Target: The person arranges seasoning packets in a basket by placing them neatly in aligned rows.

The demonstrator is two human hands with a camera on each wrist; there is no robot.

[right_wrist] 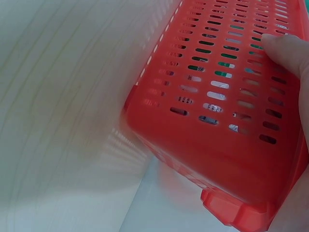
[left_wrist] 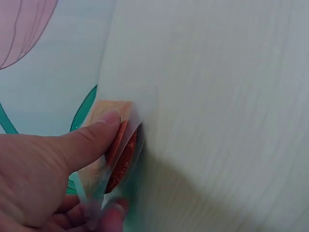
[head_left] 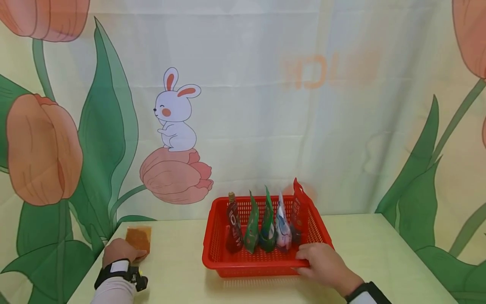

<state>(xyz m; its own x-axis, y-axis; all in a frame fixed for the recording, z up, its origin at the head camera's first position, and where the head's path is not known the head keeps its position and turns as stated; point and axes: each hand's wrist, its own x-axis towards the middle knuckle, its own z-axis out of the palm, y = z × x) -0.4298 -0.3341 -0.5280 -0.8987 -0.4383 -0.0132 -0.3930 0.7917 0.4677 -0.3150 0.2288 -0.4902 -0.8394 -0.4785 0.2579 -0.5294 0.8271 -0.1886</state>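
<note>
My left hand (head_left: pixel 120 252), at the table's left side, pinches a small clear packet (head_left: pixel 138 238) with reddish-brown contents. In the left wrist view the thumb lies on top of the packet (left_wrist: pixel 126 150) and the fingers curl beneath it. My right hand (head_left: pixel 324 266) grips the front right rim of a red plastic basket (head_left: pixel 262 271); its thumb lies against the slotted wall in the right wrist view. Inside the basket stand a dark bottle (head_left: pixel 234 228), two green bags (head_left: pixel 252 230), a white and blue bag (head_left: pixel 282 230) and a red bag (head_left: pixel 299 213).
The pale wood-grain table (head_left: pixel 178 261) carries the basket near its back edge. Behind hangs a curtain (head_left: pixel 258 105) printed with tulips and a white rabbit. A stretch of tabletop separates the packet from the basket.
</note>
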